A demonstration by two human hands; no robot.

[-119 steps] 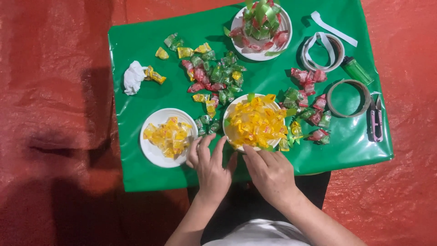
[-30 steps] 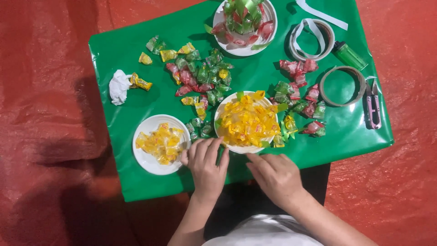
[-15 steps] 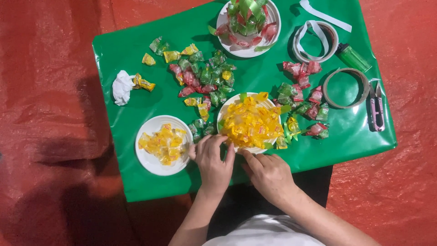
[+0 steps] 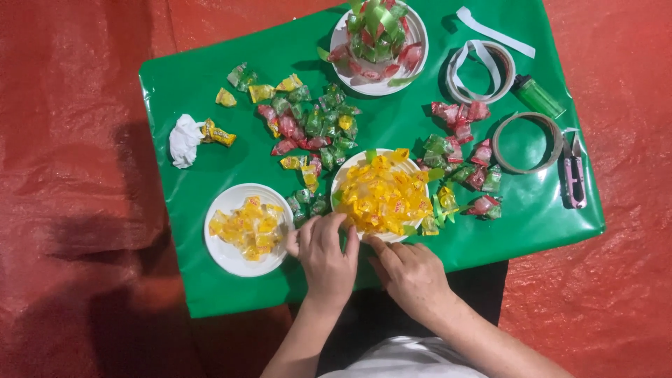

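A white plate heaped with yellow wrapped candies stands near the front of a green-covered table. My left hand rests at the plate's near left rim, fingertips on the edge by the candies. My right hand touches the plate's near rim from below, fingers curled toward it. Whether either hand pinches a candy is hidden by the fingers. A second white plate with fewer yellow candies sits just left of my left hand.
Loose green, red and yellow candies lie in the middle, more on the right. A far plate holds a candy-and-ribbon bundle. Two tape rolls, a green lighter, small snips and crumpled paper lie about. Red sheeting surrounds the table.
Over four seconds both hands stay at the near rim of the heaped plate. My right hand drew back toward me a second ago, then returned to the rim. The view has shifted slightly.
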